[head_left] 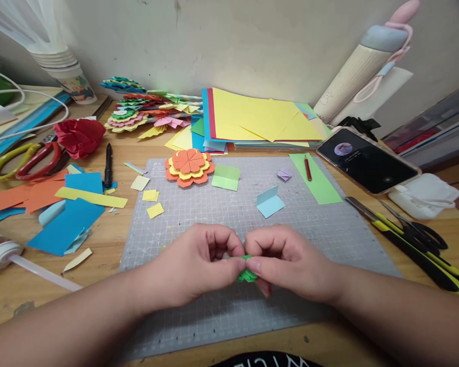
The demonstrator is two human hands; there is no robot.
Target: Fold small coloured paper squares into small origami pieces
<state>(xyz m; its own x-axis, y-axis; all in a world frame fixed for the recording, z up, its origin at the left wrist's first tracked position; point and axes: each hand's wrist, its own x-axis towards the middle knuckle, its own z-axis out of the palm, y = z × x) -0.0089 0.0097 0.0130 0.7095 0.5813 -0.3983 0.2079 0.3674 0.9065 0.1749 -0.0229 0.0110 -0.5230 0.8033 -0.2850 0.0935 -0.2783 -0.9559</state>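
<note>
Between my fingertips is a small folded piece of green paper [247, 276], held over the front half of the grey cutting mat [168, 316]. My left hand [210, 257] pinches it from the left with thumb and forefinger. From the other side my right hand [286, 260] pinches it too, thumbs nearly touching. Most of the paper is hidden by my fingers. Beyond my hands lie a creased light blue paper [271, 203], a creased light green paper [226, 177], a small purple folded piece [284, 175] and a layered orange and yellow paper flower [189, 167].
Blue and orange scraps [71, 219] lie left, near red-handled scissors [42, 160] and a black pen [108, 165]. A yellow-topped paper stack [260, 114] stands behind. Right are a phone [367, 160], a box cutter [416, 250], black scissors [421, 232] and a red pencil [308, 168].
</note>
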